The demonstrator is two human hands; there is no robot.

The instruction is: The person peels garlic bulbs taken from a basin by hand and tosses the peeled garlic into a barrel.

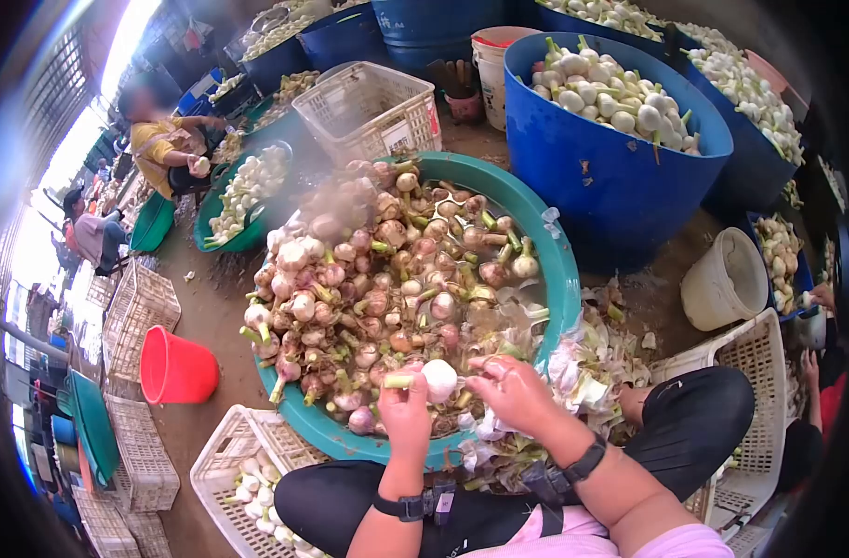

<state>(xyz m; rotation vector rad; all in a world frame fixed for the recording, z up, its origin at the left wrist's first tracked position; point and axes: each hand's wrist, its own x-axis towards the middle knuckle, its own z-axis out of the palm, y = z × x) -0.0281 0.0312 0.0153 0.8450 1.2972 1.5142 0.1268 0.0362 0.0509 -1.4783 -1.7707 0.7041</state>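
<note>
My left hand (406, 415) is closed around a peeled white garlic bulb (439, 380), whose cut green stem pokes out past the thumb. Just right of the bulb, my right hand (519, 394) has its fingers pinched together; what they hold, if anything, is too small to make out. Both hands are above the near rim of a big green tub (562, 270). Inside the tub, unpeeled garlic bulbs (378, 298) are heaped on the left, and others sit in murky water on the right. Loose garlic skins (596, 358) cover the tub's right edge and the floor there.
A blue barrel (592, 186) full of peeled garlic stands behind the tub. White crates (373, 107) are at the back and beside both knees; the left one holds peeled bulbs. A red bucket (175, 367) and a white bucket (725, 279) flank the tub. Other people sit at left and right.
</note>
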